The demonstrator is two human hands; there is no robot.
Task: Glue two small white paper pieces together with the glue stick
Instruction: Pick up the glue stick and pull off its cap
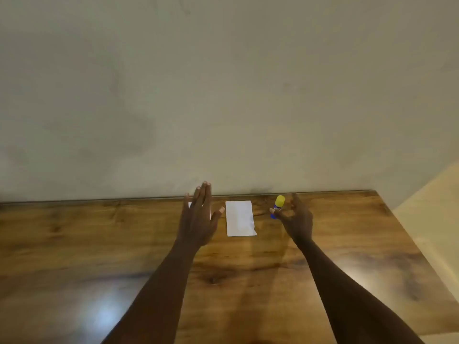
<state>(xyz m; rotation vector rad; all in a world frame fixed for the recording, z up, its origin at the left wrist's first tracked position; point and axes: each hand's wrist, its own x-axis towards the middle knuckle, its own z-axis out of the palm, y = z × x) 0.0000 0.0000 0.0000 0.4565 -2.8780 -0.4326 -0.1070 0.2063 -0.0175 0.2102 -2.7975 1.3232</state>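
The right hand has a released grip, its fingers spread around the upright glue stick; I cannot tell if they touch it. It should close low on the blue body, leaving the yellow cap free. Left of the glue stick lies one paper piece. Further left, the flat, released left hand covers the second piece.

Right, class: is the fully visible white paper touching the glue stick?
Apart. The head view shows a strip of bare wooden table between the paper and the glue stick.
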